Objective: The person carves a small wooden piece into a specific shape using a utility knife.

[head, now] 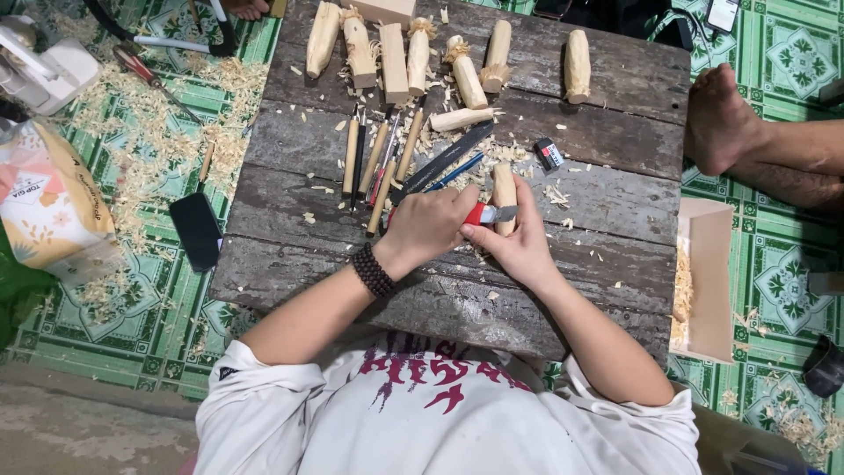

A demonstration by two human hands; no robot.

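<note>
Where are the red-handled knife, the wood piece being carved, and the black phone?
red-handled knife (489,214), head view, on the red handle by the blade.
wood piece (504,186), head view, upper half above the right hand.
black phone (195,230), head view, middle of its screen.

Floor: green patterned mat (774,53), wood shavings scattered over it.
Furniture: low table of dark weathered planks (615,88).
Light: even, soft.

A pale wooden peg (504,195), rounded and partly carved, stands tilted on the dark plank tabletop (607,141) among shavings. A red-handled knife (489,214) lies crosswise against its lower part, its short steel blade touching the wood, pointing right.
</note>
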